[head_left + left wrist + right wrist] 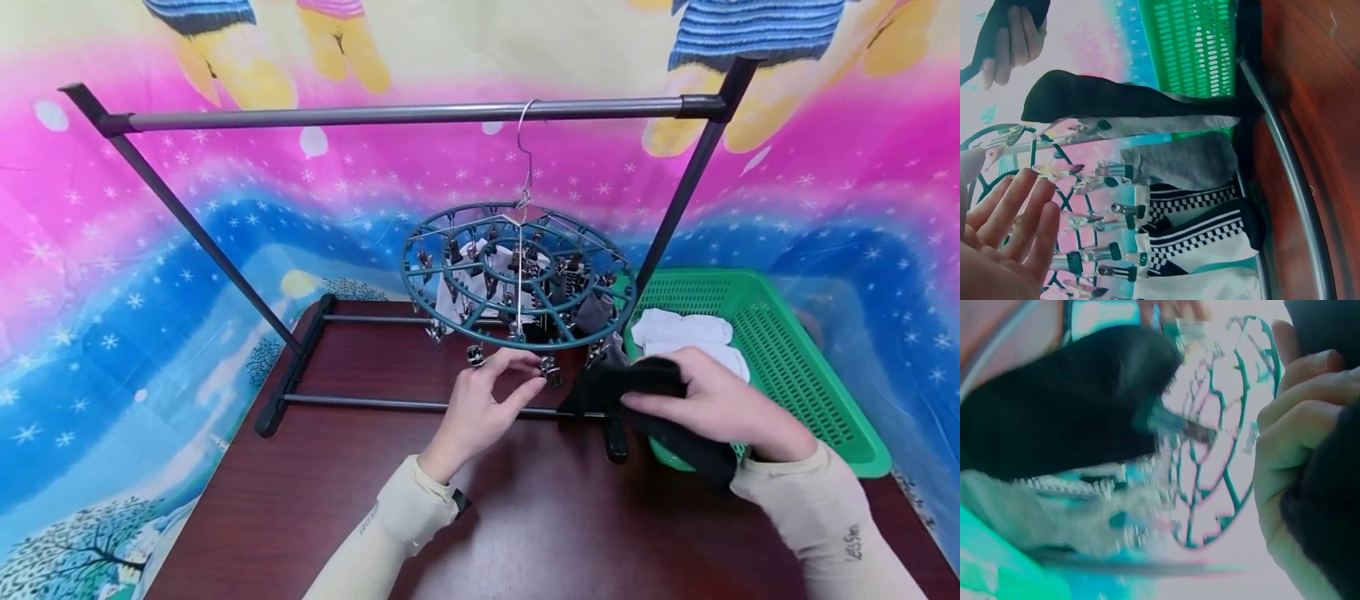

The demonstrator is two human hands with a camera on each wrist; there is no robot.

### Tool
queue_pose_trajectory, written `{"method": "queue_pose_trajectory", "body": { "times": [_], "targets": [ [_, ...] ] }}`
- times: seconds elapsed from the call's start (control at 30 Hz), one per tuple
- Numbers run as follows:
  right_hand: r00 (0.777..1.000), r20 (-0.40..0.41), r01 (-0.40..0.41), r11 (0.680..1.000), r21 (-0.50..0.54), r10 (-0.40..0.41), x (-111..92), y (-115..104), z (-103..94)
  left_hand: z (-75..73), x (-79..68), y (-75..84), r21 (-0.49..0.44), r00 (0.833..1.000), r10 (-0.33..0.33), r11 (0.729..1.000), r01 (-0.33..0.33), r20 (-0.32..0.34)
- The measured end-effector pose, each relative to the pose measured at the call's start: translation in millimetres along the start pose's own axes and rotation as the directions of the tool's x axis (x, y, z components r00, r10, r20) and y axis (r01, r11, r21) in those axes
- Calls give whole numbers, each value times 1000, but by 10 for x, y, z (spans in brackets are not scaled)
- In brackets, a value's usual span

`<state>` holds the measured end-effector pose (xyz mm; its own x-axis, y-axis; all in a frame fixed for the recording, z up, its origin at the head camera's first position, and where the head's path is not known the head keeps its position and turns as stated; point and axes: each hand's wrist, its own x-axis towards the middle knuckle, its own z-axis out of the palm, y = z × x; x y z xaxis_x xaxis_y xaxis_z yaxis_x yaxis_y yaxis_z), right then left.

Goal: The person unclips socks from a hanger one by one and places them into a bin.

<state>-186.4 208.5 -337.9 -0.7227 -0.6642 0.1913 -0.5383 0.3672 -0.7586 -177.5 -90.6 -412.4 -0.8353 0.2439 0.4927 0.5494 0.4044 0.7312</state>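
My left hand (483,408) is raised under the front rim of a round green clip hanger (420,287). Its thumb and index fingertips are right beside a hanging metal clip (550,371), and the left wrist view shows its fingers loosely extended. My right hand (712,396) grips a black sock (701,450), bunched in the fingers and trailing down over the near edge of the green basket. Another black sock (1104,97) hangs from a clip, next to a grey sock (1179,162). Checkered white-and-black socks (1204,231) hang beyond them.
The hanger's hook (525,142) sits on the top bar (337,115) of a dark metal rack. A green basket (817,375) with white socks (682,329) stands on the right. The brown table (540,517) lies below, with a patterned cloth behind.
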Motion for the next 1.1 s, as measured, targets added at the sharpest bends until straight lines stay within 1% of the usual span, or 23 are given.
{"method": "queue_pose_trajectory", "body": {
  "times": [0.07, 0.17, 0.23, 0.27, 0.33, 0.4, 0.43, 0.47, 0.53, 0.63, 0.67, 0.7, 0.8, 0.87, 0.93, 1.0, 1.1],
  "targets": [
    [997, -61, -46, 999, 6, 47, -30, 45, -111, 1, -6, -35, 48, 1000, 8, 999, -9, 28],
    [982, -140, -130, 991, 11, 130, -85, 128, -265, 2, -17, -111, 120, 996, -6, 993, -5, 90],
    [962, -193, -195, 981, 16, 194, -112, 190, -359, 1, -27, -187, 187, 991, -26, 982, 0, 135],
    [947, -224, -234, 972, 17, 232, -122, 216, -399, -1, -32, -226, 210, 987, -36, 978, 3, 154],
    [919, -276, -284, 958, 31, 281, -121, 268, -469, -5, -43, -318, 270, 981, -58, 963, 5, 188],
    [892, -322, -313, 947, 65, 317, -102, 316, -522, -12, -53, -419, 325, 973, -78, 946, 3, 219],
    [886, -334, -311, 946, 88, 323, -87, 341, -543, -14, -57, -470, 353, 969, -91, 935, 3, 231],
    [876, -349, -316, 943, 109, 334, -75, 372, -560, -26, -66, -514, 384, 961, -113, 923, 8, 251],
    [863, -357, -324, 934, 149, 356, -56, 436, -599, -50, -86, -607, 449, 945, -154, 893, 8, 289],
    [833, -365, -367, 909, 198, 416, -28, 545, -654, -92, -121, -738, 524, 919, -203, 852, -4, 339],
    [820, -368, -387, 898, 210, 439, -14, 582, -670, -107, -133, -779, 540, 909, -218, 841, -9, 355],
    [810, -369, -401, 890, 217, 455, 1, 618, -684, -114, -143, -822, 554, 904, -224, 833, -17, 364],
    [788, -374, -432, 872, 231, 489, 67, 743, -706, -140, -170, -927, 584, 885, -254, 812, -24, 389],
    [779, -368, -450, 861, 236, 508, 114, 836, -713, -154, -188, -982, 594, 873, -278, 805, -18, 402],
    [775, -354, -464, 851, 244, 524, 166, 943, -713, -165, -203, -1026, 590, 866, -289, 807, -8, 408],
    [770, -337, -487, 840, 238, 542, 219, 1052, -705, -170, -216, -1062, 585, 864, -291, 811, -6, 412],
    [769, -310, -518, 829, 211, 559, 295, 1205, -675, -169, -233, -1100, 580, 868, -283, 814, -7, 408]
  ]
}}
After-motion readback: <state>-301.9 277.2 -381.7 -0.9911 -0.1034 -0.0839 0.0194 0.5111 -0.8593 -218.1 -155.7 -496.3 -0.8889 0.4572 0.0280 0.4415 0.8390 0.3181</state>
